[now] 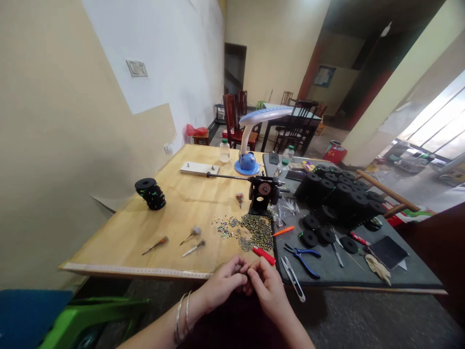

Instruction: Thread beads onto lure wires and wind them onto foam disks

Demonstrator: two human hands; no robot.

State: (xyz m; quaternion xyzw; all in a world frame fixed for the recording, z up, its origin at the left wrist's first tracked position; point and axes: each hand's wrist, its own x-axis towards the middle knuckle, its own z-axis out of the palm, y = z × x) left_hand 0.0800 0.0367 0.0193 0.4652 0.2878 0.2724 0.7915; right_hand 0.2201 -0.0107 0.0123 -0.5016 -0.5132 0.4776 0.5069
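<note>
My left hand (228, 280), with two bangles on its wrist, is closed at the front edge of the wooden table (109, 232). Close against it, my right hand (267, 281) pinches with thumb and forefinger. Whatever lies between the fingertips is too small or hidden to make out. Just beyond the hands lie a red lighter-like stick (264, 255) and a heap of small striped pieces (257, 231). Small coloured beads (225, 228) are scattered left of the heap. Several small brushes lie further left, among them one with a white handle (194, 248).
A black hand-cranked winder (262, 194) stands mid-table before a blue lamp (247, 164). On the grey mat (385, 278) are blue pliers (305, 259), thread snips (292, 278), an orange pen-like tool (283, 231) and many black foam spools (341, 194). Another spool stack (150, 194) stands left.
</note>
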